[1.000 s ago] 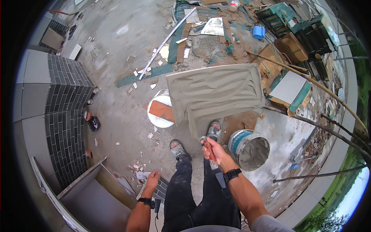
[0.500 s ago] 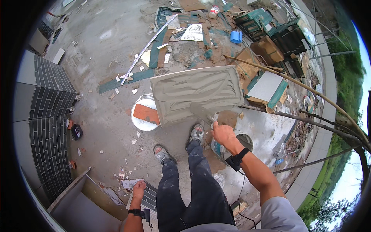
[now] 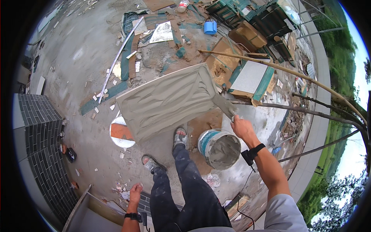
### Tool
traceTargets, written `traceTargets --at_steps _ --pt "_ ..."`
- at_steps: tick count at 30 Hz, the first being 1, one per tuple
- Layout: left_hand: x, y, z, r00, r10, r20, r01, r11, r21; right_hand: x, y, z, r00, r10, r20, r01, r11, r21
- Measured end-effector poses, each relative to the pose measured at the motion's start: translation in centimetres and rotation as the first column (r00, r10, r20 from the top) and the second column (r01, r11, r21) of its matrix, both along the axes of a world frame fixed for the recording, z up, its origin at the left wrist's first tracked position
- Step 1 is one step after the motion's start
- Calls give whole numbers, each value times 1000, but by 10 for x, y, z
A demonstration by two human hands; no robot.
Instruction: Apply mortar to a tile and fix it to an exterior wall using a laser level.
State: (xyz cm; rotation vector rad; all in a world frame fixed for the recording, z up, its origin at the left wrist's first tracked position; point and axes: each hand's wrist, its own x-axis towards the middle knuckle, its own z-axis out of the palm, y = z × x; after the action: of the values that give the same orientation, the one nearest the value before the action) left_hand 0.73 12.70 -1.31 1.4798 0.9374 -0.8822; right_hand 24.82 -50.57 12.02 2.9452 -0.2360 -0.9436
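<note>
A large rectangular slab (image 3: 166, 100) lies in front of me, coated with ridged, wet grey mortar. My right hand (image 3: 241, 125) grips a trowel (image 3: 222, 104), its blade at the slab's right edge. Below that hand stands a bucket (image 3: 218, 150) with grey mortar inside. A red brick (image 3: 119, 132) lies on a round white bucket top (image 3: 122, 142) beside the slab's lower left corner. My left hand (image 3: 135, 190) hangs low beside my left leg with curled fingers; I cannot make out whether anything is in them.
A tiled low wall (image 3: 40, 143) stands at left. Cardboard boxes (image 3: 245, 34), a grey-topped package (image 3: 249, 77), a blue plastic piece (image 3: 210, 27) and debris lie at upper right. A long bamboo pole (image 3: 290, 69) and branches (image 3: 305, 110) cross the right side. A long straightedge (image 3: 119, 58) lies beyond the slab.
My right hand and trowel have moved up and rightward to the slab's right edge. My view has shifted, so the scene sits further left in frame. My left hand stays low.
</note>
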Motion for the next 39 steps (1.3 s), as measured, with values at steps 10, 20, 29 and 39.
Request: traceTargets --at_steps 10,20,29,39 --pt "116 -65 -20 978 -201 61 201 980 8 -161 -23 43 470 -791 -391 828 242 505" --pt "227 -78 -31 994 111 3 -111 983 146 -297 55 -63 756 -152 -636 315 937 151" --pt "257 -79 -72 971 241 10 -240 964 115 -168 -4 -131 666 -712 -221 704 503 502" --pt "252 -97 -67 970 235 60 -239 967 85 46 -42 -231 -55 -868 -494 473 -458 752"
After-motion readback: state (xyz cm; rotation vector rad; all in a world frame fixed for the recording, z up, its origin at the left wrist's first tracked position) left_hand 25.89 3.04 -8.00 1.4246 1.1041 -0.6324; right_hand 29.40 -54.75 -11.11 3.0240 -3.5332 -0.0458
